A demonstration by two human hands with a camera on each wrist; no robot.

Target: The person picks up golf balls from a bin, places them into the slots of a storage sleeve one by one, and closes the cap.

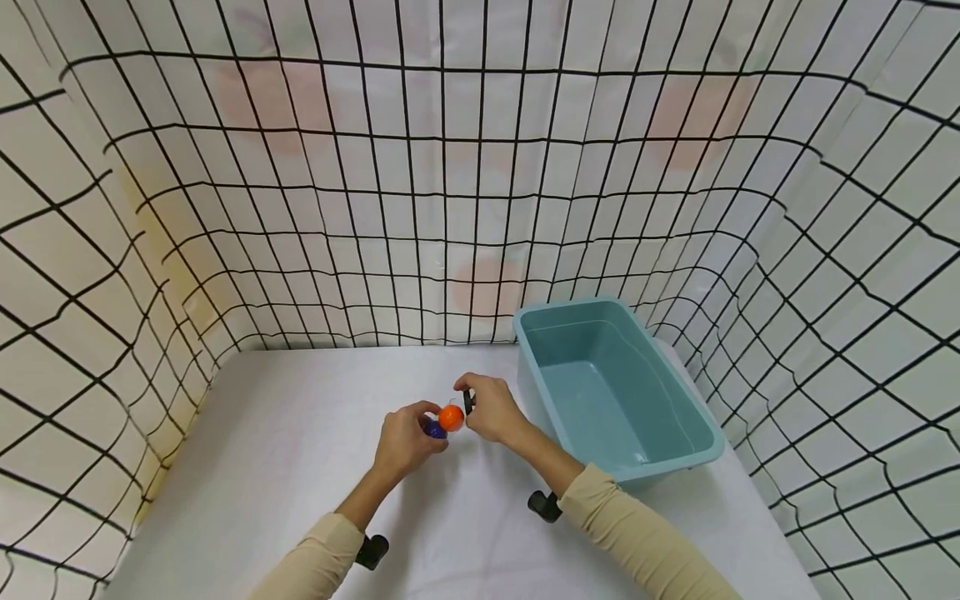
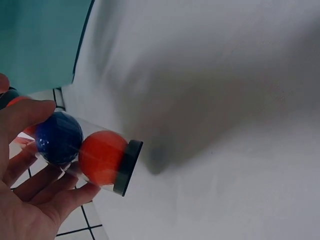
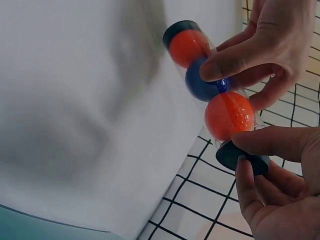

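Observation:
A clear plastic tube (image 3: 214, 102) holds two orange balls and a blue ball (image 3: 196, 82) between them. Dark caps sit at both its ends; the far one (image 2: 128, 167) stands out in the left wrist view. My left hand (image 1: 405, 437) grips the tube around its middle, thumb over the blue ball. With thumb and fingers, my right hand (image 1: 491, 408) pinches the other dark cap (image 3: 227, 157), beside an orange ball (image 3: 225, 116). That cap looks slightly tilted at the tube's mouth. Both hands hold the tube above the white table.
A blue-green plastic bin (image 1: 531, 367) stands on the white-covered table (image 1: 300, 450), just right of my right hand. Black netting (image 1: 442, 196) over pale walls surrounds the table at the back and both sides. Dark wrist cameras (image 1: 545, 506) hang below both forearms.

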